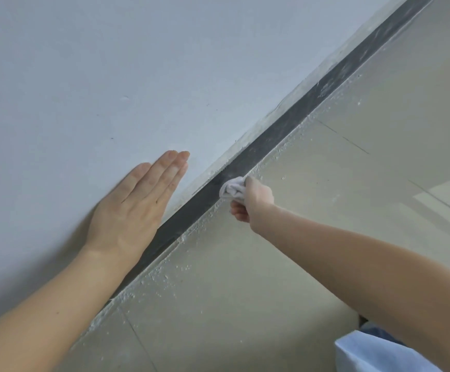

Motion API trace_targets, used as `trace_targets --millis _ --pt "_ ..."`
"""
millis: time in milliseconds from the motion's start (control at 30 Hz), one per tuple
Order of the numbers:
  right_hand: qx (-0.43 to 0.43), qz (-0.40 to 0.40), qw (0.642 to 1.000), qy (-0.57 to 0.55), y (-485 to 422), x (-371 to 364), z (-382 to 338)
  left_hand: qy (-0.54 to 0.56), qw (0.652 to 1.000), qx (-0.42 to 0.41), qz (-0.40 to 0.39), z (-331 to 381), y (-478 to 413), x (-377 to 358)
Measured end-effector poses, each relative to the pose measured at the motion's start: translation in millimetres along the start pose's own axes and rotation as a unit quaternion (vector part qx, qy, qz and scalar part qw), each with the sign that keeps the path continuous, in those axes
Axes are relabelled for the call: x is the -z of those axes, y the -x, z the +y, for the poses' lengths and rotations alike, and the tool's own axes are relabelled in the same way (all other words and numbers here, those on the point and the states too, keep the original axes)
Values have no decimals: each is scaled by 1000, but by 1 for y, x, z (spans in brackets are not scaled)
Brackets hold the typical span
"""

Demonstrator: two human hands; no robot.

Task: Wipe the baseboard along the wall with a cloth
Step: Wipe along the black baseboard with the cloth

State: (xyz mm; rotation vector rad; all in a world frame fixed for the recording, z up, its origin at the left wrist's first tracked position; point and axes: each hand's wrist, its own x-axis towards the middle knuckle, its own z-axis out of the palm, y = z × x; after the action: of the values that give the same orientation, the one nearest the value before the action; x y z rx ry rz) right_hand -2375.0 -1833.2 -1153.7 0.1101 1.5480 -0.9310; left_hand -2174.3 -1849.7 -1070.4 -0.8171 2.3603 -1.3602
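Observation:
A dark grey baseboard (285, 131) runs diagonally from lower left to upper right, between the pale wall (84, 63) and the floor. My right hand (253, 201) grips a bunched white cloth (233, 187) and holds it against the baseboard near the middle of the view. My left hand (135, 205) lies flat on the wall just above the baseboard, fingers straight and together. Farther up the baseboard there are pale dusty streaks; below the cloth the strip looks darker.
The floor (326, 251) is glossy beige tile with white specks and crumbs along the joint under the baseboard. A light blue garment (379, 353) shows at the bottom right corner.

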Motion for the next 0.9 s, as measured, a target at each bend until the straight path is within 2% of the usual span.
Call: trace_targets --millis 100,200,300,400,500,633,700,800,900 --pt "-57 -146 982 109 25 -18 31 -36 999 -12 12 3 -2 -4" --pt "-137 -272 951 58 35 -40 53 -49 998 -21 22 4 -2 -6" --pt "-157 -261 952 -39 28 -41 34 -56 998 -24 28 2 -5 -4" --pt "-107 -230 967 -38 17 -23 1 -47 999 -17 12 4 -3 -3" --pt "-80 -165 981 -64 10 -1 -28 -47 999 -11 14 4 -3 -4" --pt "-43 -53 977 -202 -9 25 -56 -55 998 -11 -2 4 -3 -2" --pt "-9 -22 986 -168 -15 32 -56 -54 998 -13 -7 4 -3 -2" --pt "-20 -58 997 -52 -8 21 -23 -42 999 -13 -12 5 -3 -3" --pt "-119 -180 976 2 2 -4 26 -34 999 -13 -4 5 -4 -2"
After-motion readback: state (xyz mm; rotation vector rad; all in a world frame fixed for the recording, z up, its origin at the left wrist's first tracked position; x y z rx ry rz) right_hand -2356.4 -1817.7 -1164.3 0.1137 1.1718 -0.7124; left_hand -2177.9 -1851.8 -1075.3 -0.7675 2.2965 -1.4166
